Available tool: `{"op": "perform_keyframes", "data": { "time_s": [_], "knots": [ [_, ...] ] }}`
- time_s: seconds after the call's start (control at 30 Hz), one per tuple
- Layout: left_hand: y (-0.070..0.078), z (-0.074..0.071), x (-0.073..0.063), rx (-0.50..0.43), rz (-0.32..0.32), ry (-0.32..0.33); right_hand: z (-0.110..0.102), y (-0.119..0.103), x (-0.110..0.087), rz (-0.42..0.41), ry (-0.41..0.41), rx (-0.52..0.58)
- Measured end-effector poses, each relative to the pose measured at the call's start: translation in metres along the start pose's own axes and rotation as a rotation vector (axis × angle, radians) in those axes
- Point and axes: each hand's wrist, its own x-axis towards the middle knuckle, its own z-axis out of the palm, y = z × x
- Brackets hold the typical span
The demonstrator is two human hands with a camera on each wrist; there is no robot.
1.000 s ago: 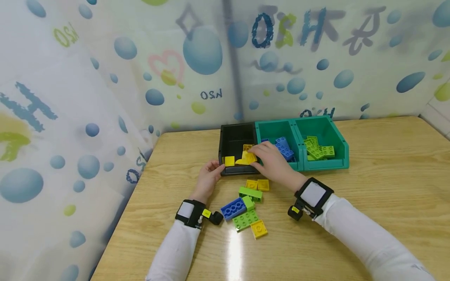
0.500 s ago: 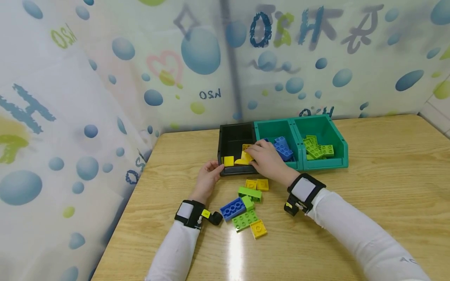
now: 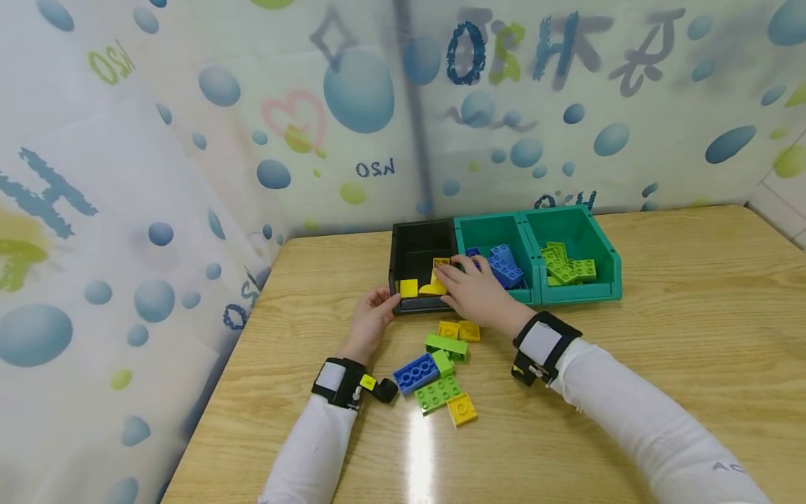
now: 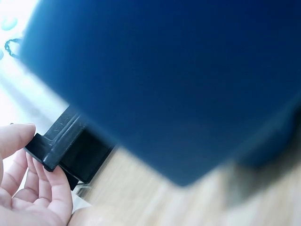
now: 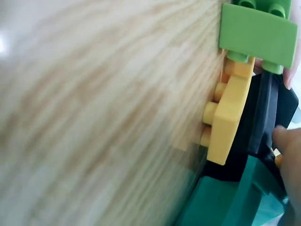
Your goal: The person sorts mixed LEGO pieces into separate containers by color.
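Note:
My left hand point(image 3: 366, 323) grips the front left corner of a black bin point(image 3: 423, 305). In the left wrist view, its thumb and fingers pinch the bin's edge point(image 4: 55, 143). Inside the bin's front lie several yellow toy bricks point(image 3: 408, 288). Over the bin's right side, my right hand point(image 3: 481, 290) reaches in with fingers spread, the fingertips on the yellow bricks there. Those bricks are partly hidden by the hand. The right wrist view shows only part of that hand point(image 5: 292, 162) at its right edge, by the bin's rim.
Joined to the black bin are two teal bins, one with blue bricks point(image 3: 506, 267), one with green bricks point(image 3: 569, 268). On the table in front lie yellow bricks point(image 3: 469, 331), green bricks point(image 3: 438, 394) and a blue brick point(image 3: 416, 374). A patterned curtain point(image 3: 535, 126) hangs behind.
My right hand has shifted slightly left over the black bin, and its fingers have spread apart above the yellow bricks. The left hand keeps its grip on the bin.

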Motion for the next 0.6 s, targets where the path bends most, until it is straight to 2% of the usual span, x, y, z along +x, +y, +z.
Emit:
{"op": "perform_keyframes", "data": {
  "time_s": [0.13, 0.23, 0.37, 0.6],
  "knots": [
    [-0.001, 0.000, 0.000, -0.005, -0.003, -0.004, 0.003, 0.001, -0.003, -0.022, -0.065, 0.082],
    [-0.002, 0.001, -0.001, -0.008, -0.009, -0.005, 0.003, 0.006, -0.008, -0.038, -0.049, 0.194],
    [-0.001, 0.001, -0.002, -0.012, -0.014, -0.002, -0.003, 0.013, -0.017, -0.041, 0.037, 0.356],
    [0.002, 0.000, -0.001, -0.008, -0.010, -0.002, -0.012, 0.018, -0.034, -0.053, 0.211, 0.542]
  ]
}}
